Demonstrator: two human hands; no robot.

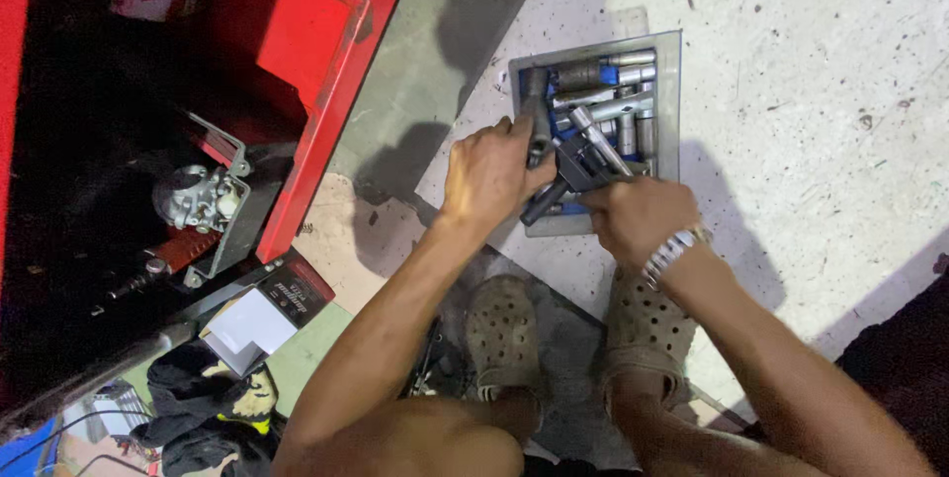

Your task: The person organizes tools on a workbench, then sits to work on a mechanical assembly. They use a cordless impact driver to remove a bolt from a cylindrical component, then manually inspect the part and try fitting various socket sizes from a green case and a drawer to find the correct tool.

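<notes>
grey tray [670, 91] holds metal sockets [603, 91]; left hand [486, 175], right hand [638, 218] inside.

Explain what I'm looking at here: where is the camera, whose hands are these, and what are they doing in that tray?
There is one picture, from a camera worn on a person's head, looking down at their own arms, knees and sandals as they crouch on a concrete floor.

On the floor lies a shallow grey metal tray full of steel sockets and similar tool parts, some with blue on them.

The left hand is closed around a dark cylindrical tool at the tray's left side. The right hand, with a metal wristwatch, pinches a silver socket piece over the tray; just how its grip sits is partly hidden.

At left stands a red cabinet; a carburettor sits in its dark opening. A small box and rags lie below.
</notes>
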